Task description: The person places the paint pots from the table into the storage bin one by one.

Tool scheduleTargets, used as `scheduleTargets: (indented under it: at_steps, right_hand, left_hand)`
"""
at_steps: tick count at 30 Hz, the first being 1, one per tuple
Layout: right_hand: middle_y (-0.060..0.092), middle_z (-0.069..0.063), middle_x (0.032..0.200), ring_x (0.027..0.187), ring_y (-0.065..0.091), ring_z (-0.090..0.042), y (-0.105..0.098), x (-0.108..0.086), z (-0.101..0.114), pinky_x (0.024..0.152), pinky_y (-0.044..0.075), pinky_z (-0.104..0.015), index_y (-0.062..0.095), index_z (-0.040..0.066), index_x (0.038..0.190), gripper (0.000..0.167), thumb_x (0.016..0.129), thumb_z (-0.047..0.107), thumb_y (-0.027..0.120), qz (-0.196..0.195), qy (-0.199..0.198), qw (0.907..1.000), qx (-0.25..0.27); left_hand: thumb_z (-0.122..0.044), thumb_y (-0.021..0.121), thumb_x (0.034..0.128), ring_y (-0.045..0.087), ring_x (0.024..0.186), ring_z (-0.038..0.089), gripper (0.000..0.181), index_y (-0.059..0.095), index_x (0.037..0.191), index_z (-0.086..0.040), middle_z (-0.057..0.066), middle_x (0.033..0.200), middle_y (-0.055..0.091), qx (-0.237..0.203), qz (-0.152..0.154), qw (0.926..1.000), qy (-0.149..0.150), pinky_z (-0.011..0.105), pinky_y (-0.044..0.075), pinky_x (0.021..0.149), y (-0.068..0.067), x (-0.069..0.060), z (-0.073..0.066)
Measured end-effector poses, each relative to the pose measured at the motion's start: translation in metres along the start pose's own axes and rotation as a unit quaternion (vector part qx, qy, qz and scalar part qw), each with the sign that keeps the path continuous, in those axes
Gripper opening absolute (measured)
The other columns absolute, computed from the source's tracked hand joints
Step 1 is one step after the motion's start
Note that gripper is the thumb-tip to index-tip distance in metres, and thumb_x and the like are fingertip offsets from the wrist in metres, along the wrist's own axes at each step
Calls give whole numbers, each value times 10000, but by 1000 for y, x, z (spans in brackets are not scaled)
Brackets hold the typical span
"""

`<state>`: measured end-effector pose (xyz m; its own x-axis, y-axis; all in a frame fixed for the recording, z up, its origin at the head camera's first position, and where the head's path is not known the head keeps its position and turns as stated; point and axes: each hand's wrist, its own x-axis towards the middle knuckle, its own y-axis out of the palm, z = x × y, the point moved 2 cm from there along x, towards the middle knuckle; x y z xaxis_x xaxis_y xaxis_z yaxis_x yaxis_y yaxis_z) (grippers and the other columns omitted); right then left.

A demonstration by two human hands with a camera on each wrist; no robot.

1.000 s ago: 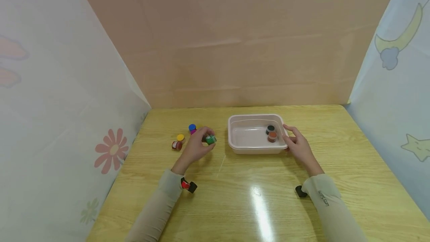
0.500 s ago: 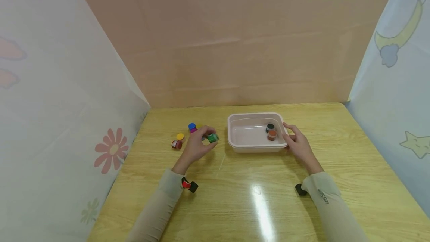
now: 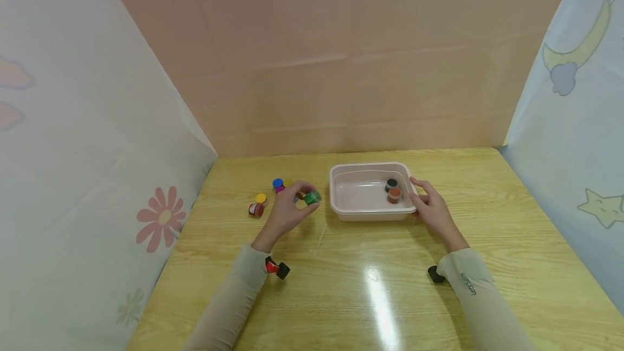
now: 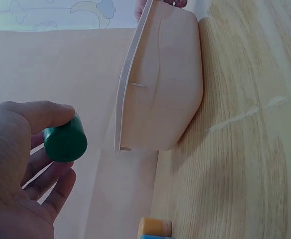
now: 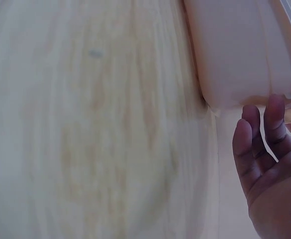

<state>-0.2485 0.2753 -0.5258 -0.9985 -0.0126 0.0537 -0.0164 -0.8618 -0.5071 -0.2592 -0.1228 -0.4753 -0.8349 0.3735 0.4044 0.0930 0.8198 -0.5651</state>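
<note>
My left hand (image 3: 285,211) pinches a small green paint pot (image 3: 312,197) between thumb and fingers. The pot is lifted off the table, a little left of a pale pink plastic box (image 3: 372,215). In the left wrist view the green pot (image 4: 65,142) hangs tilted beside the box's wall (image 4: 165,79). My right hand (image 3: 434,211) holds the box at its right end, thumb at the rim. The right wrist view has its fingers (image 5: 274,117) bent against the end wall. Inside the box, on the right, stand a black-lidded pot (image 3: 391,184) and an orange-brown one (image 3: 394,195).
Left of the box, more pots are grouped on the wooden table (image 3: 322,286): blue-lidded (image 3: 278,183), yellow-lidded (image 3: 261,199), and a dark red one (image 3: 255,210) on its side. My left hand partly covers others behind it. Walls enclose the table's back and sides.
My left hand has moved slightly right toward the box, and the green pot has turned in its fingers. My right hand stays at the box's right end.
</note>
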Motion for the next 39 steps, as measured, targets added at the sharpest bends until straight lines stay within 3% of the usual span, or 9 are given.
scheduleTargets:
  at_steps: [5, 20, 31, 39]
  right_hand:
    - [718, -331, 1073, 660, 638, -199, -1, 0, 0, 603, 565, -311, 355, 141, 1611, 558, 1106, 340, 487, -40, -25, 10000, -17]
    - [699, -349, 1149, 659, 629, -147, 0, 0, 0, 597, 570, -314, 364, 123, 1603, 555, 1106, 336, 489, -62, -13, 10000, 30]
    - [693, -348, 1165, 688, 632, -161, 0, -1, 2, 617, 565, -308, 329, 150, 1623, 578, 1108, 376, 463, 18, 13, 10000, 12]
    - [696, -349, 1157, 678, 632, -145, 0, 0, 2, 615, 567, -306, 338, 145, 1619, 571, 1109, 364, 467, -8, 14, 10000, 11]
  left_hand:
    - [-179, 820, 902, 674, 960, 225, 315, 675, 1174, -116, 30, 1096, 729, 142, -86, 9998, 54, 390, 587, 877, 1, 3, -3]
    - [-91, 817, 887, 674, 1010, 212, 319, 668, 1169, -88, 67, 1105, 716, -131, -90, 9997, 181, 541, 576, 942, 10, 10, -8]
    - [-122, 813, 902, 676, 1028, 178, 312, 666, 1175, -95, 41, 1120, 700, -21, 63, 9996, 281, 389, 596, 950, 17, 18, -12]
    - [-80, 802, 902, 672, 1068, 244, 346, 654, 1213, -44, 102, 1172, 672, -278, 186, 9991, 245, 461, 597, 956, 28, 24, -16]
